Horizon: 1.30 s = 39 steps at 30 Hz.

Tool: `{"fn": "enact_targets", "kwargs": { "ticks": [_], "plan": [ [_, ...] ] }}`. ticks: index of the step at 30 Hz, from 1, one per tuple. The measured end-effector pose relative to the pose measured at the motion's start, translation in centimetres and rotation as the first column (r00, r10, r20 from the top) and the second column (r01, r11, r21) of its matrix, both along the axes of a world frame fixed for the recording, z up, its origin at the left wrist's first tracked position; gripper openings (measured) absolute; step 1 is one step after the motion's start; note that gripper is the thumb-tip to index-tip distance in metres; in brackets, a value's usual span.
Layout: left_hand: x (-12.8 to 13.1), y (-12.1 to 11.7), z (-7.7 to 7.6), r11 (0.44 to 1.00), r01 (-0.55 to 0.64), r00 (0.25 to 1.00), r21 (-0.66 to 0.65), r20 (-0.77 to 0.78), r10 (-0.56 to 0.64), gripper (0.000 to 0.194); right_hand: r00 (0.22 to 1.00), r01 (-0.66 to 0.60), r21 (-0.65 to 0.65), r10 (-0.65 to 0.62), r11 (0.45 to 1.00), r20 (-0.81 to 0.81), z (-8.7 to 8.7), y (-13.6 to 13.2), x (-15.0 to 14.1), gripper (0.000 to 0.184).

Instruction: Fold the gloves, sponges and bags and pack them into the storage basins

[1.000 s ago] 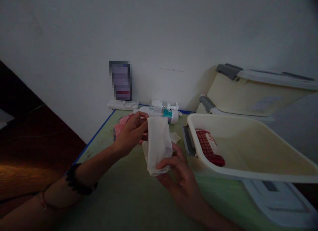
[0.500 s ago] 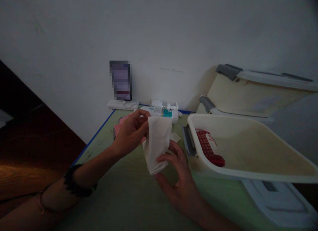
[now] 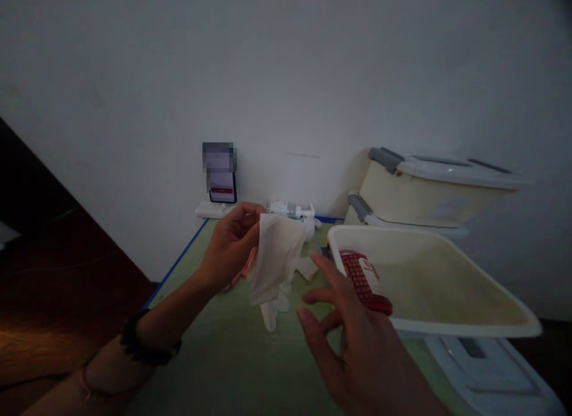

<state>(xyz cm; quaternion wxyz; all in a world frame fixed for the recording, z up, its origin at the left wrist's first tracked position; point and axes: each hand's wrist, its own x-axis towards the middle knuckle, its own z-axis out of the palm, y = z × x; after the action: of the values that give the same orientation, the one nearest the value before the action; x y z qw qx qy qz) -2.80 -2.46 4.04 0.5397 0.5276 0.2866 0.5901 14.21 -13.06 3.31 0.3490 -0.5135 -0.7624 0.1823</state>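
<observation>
My left hand (image 3: pixel 235 240) pinches the upper left edge of a thin white glove (image 3: pixel 277 255), which hangs down over the table. Narrow finger-like ends dangle at its bottom. My right hand (image 3: pixel 346 320) is off the glove, fingers apart and curved, to its right and nearer to me. Another pale, flat piece (image 3: pixel 307 267) lies behind the glove on the green tabletop (image 3: pixel 232 356). Something pink (image 3: pixel 243 270) lies partly hidden beneath my left hand.
A white bin (image 3: pixel 429 329) with a red patterned packet (image 3: pixel 364 282) inside stands at the right. Behind it are stacked lidded boxes (image 3: pixel 429 195). White bottles (image 3: pixel 290 210) lie by the wall. A phone (image 3: pixel 222 183) stands on a white base at the back left.
My right hand has let go of the glove and moved right and toward me. The glove now hangs from my left hand alone, its finger-like ends showing. The view has tilted up slightly.
</observation>
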Motion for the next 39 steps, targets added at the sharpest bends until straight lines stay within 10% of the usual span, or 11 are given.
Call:
{"fn": "enact_targets", "kwargs": {
  "ticks": [12,27,39],
  "plan": [
    [2.9,2.4,7.0,0.978,0.155,0.988,0.142,-0.004,-0.156,0.032,0.970,0.240,0.426,-0.233,0.872,-0.068,9.3,5.1,2.6,0.038],
    [3.3,2.1,5.3,0.965,0.222,0.970,0.141,-0.132,-0.204,0.026,0.999,-0.038,0.258,0.038,0.966,0.006,8.6,6.4,4.4,0.034],
    [2.8,2.1,5.4,0.900,0.417,0.906,0.128,-0.143,-0.399,0.018,0.997,0.025,0.440,0.010,0.898,-0.077,8.2,6.7,3.7,0.032]
  ]
}}
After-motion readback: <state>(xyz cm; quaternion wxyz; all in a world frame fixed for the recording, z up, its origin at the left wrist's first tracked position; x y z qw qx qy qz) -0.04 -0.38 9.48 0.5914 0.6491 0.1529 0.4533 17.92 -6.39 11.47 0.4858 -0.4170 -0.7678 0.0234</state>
